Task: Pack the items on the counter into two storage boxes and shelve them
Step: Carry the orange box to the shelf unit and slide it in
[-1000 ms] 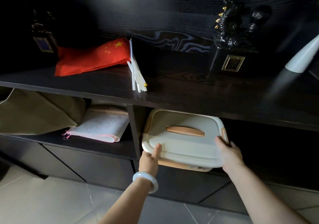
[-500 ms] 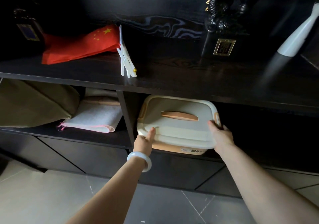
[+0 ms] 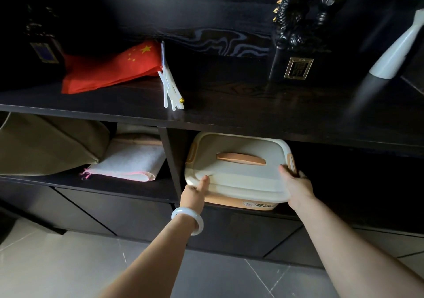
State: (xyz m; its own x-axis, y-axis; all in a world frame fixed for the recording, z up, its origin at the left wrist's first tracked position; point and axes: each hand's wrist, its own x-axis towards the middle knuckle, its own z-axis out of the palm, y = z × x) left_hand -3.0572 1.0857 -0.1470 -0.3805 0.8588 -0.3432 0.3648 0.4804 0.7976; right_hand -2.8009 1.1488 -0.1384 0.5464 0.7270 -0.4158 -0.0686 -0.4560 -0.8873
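Storage box [image 3: 238, 166]: located in the open shelf [image 3: 321, 212] compartment directly below the dark worktop [image 3: 252, 114], just right of the vertical divider [image 3: 171, 160]. The cream lid with its tan handle [image 3: 241, 158] faces up. The front of the box projects past the shelf edge, exposing the tan base and a printed label.

Left hand [image 3: 193, 193]: positioned at the front-left corner of the box. The thumb lies flat on the lid; the fingers curl under the lid rim and are mostly hidden. A pale bracelet [image 3: 188, 220] sits on this wrist.

Right hand [image 3: 297, 188]: positioned at the front-right corner. The thumb rests on the lid and the fingers wrap round the side, beside the tan latch [image 3: 291, 161].

Adjacent compartment, left of the divider: a folded white cloth [image 3: 130, 164] and an olive bag [image 3: 46, 143], touching.

On the worktop: red flags [image 3: 110, 68] on white sticks [image 3: 171, 91], a black dragon figurine [image 3: 296, 33] and a white vase [image 3: 394, 54], well apart. A tiled floor [image 3: 57, 263] lies below.
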